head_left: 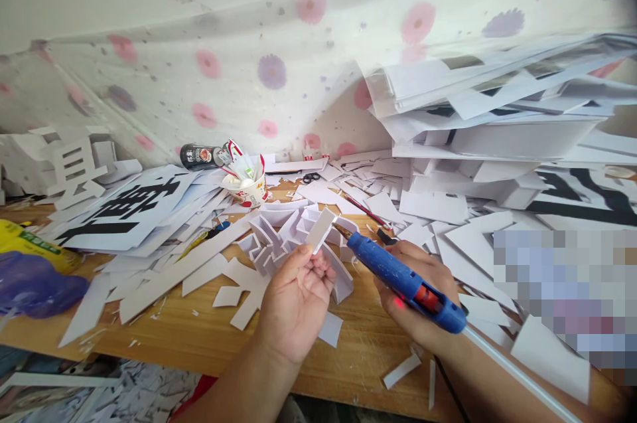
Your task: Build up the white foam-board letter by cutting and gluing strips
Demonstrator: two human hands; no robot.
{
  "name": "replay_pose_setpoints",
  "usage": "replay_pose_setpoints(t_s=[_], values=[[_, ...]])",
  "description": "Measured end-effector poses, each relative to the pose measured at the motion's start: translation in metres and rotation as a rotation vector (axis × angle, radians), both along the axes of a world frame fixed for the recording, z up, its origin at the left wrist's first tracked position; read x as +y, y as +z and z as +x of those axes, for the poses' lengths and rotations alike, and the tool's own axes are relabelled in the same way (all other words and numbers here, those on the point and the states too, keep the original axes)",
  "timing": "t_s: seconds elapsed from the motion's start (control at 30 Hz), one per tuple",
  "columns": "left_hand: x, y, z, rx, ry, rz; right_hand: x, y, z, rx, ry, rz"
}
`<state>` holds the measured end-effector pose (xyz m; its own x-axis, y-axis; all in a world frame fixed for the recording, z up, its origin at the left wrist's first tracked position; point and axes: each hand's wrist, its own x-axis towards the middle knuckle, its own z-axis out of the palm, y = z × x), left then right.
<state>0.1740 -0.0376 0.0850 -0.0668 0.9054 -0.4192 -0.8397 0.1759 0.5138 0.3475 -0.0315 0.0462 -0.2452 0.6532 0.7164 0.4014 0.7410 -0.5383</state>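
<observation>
Between the thumb and fingers of my left hand (298, 297) is a small white foam board strip (321, 230), tilted upward. My right hand (423, 283) is wrapped round a blue hot glue gun (393, 270), with a red light glowing near its grip. The gun's nozzle points left and sits at the strip's right edge; I cannot tell whether it touches. A long white glue stick (517, 370) runs out of the gun's back end. Just behind my left hand stands a white built-up shape of thin upright walls (279, 234) on the wooden table (199, 337).
Left lie printed sheets with black characters (129, 210) and a yellow and purple bag (40, 270). A paper cup of waste (246, 187), a dark can (199, 156) and scissors (311, 178) stand or lie at the back. White boards are stacked high (497, 137) at the right.
</observation>
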Motion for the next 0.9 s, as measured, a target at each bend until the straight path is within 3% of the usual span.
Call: replay_pose_setpoints(t_s=[0.17,0.53,0.9], values=[[0.0008,-0.0013,-0.0015,0.003,-0.001,0.009,0.0011,-0.0021,-0.0004,0.024,-0.04,-0.02],[0.0018,-0.002,-0.0016,0.006,0.016,0.003,0.0006,0.0007,-0.0024,0.04,0.091,0.011],[0.0015,-0.0052,-0.0027,-0.003,0.003,0.001,0.0015,-0.0024,-0.0016,0.052,0.079,-0.018]])
